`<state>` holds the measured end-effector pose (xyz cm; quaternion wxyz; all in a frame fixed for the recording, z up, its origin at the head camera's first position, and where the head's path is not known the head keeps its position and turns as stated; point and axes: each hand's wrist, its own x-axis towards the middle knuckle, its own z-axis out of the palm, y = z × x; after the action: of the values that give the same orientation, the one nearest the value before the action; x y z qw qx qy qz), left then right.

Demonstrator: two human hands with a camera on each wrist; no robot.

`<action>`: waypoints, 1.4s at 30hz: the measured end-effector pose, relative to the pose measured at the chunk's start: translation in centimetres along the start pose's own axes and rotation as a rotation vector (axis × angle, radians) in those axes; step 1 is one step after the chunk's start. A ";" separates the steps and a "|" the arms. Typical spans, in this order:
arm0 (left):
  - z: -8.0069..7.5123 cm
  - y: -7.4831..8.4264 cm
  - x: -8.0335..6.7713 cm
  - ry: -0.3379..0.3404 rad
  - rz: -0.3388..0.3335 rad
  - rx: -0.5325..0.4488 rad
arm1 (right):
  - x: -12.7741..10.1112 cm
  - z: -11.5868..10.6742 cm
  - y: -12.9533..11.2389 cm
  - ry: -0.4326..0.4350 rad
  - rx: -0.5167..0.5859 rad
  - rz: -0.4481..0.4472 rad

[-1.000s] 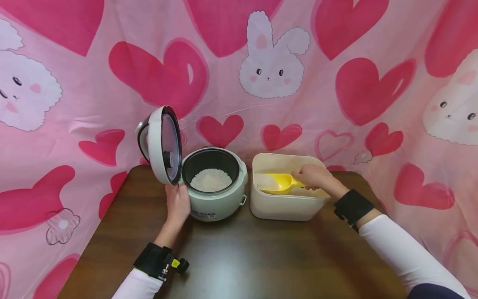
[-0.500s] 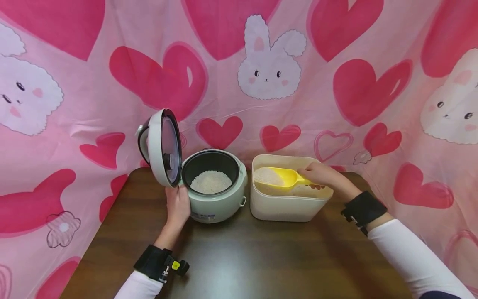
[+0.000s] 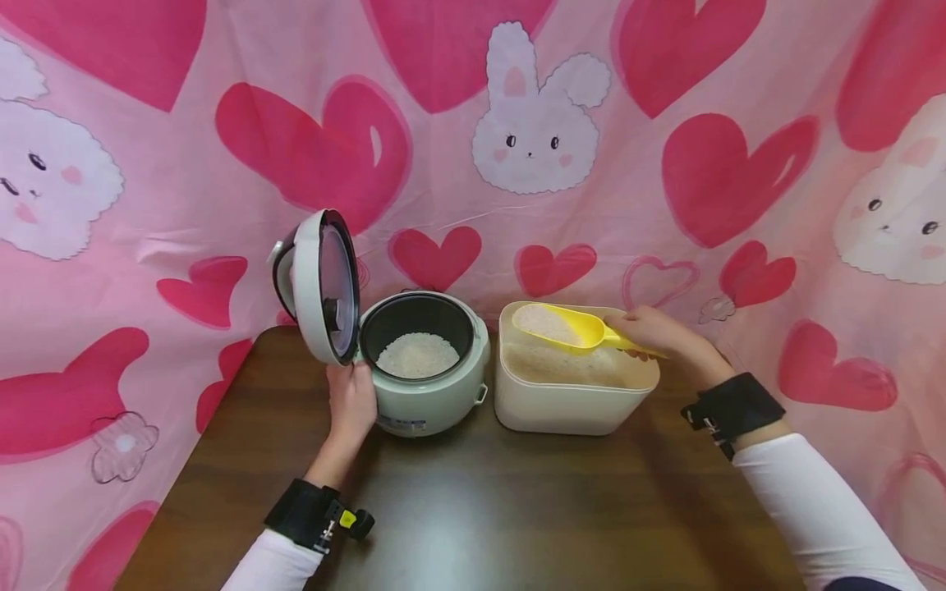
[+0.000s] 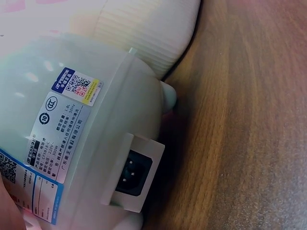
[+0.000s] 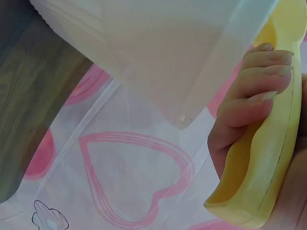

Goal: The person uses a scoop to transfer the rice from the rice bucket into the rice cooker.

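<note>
A pale green rice cooker [image 3: 432, 386] stands on the table with its lid [image 3: 318, 283] swung up and white rice [image 3: 417, 355] in its black pot. My left hand [image 3: 351, 402] rests against the cooker's left side below the lid. To the right a cream bin [image 3: 569, 402] holds rice. My right hand [image 3: 658, 332] grips the handle of a yellow scoop [image 3: 569, 327] heaped with rice, held just above the bin's rim. In the right wrist view my fingers [image 5: 254, 91] curl round the scoop handle [image 5: 261, 163]. The left wrist view shows the cooker body [image 4: 81, 139] and its power socket [image 4: 134, 171].
A dark wooden table [image 3: 473, 509] carries both containers, with bare surface in front of them. A pink cloth with hearts and rabbits [image 3: 532, 123] hangs close behind and around the table's far edge.
My right hand has lifted the filled scoop out of the bin's rice, up to rim height. The left hand and the cooker have stayed put.
</note>
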<state>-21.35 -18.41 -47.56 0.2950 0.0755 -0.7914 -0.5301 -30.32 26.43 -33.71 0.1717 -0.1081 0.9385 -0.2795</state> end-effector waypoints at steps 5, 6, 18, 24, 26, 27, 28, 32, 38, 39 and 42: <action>0.1 -0.2 -0.2 -0.005 0.006 0.017 | -0.2 -0.1 -0.3 -0.021 0.019 -0.011; 0.1 -0.3 -0.2 -0.004 0.010 0.018 | -0.3 -0.1 -0.4 -0.025 0.018 -0.011; 0.0 -0.3 0.1 -0.033 -0.013 0.033 | 0.9 -0.3 -3.9 -0.013 0.002 -0.075; 0.0 -0.3 -0.1 -0.021 -0.017 0.043 | 2.3 -0.3 -7.0 -0.067 0.017 -0.137; 0.0 -0.2 -0.1 -0.019 -0.023 0.038 | 2.6 -0.4 -8.1 -0.072 -0.005 -0.151; 0.0 -0.3 -0.1 -0.020 -0.028 0.038 | 2.7 -0.4 -8.7 -0.068 -0.019 -0.149; 0.0 -0.2 0.0 -0.020 -0.033 0.034 | 2.8 -0.4 -9.4 -0.065 -0.042 -0.145; -0.1 -0.1 0.0 -0.028 -0.057 0.037 | 3.1 -0.3 -11.9 -0.069 -0.121 -0.134; -0.2 -0.1 -0.1 -0.034 -0.070 0.048 | 3.3 0.5 -14.5 -0.044 -0.231 -0.127; -0.2 0.0 -0.1 -0.034 -0.069 0.049 | 3.3 0.6 -14.8 -0.037 -0.249 -0.127; -0.2 0.2 -0.2 -0.035 -0.070 0.047 | 3.2 0.9 -15.7 -0.026 -0.297 -0.120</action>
<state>-21.07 -18.43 -47.42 0.2604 0.1006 -0.8057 -0.5224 -31.21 12.19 -26.46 0.1490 -0.1919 0.9590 -0.1460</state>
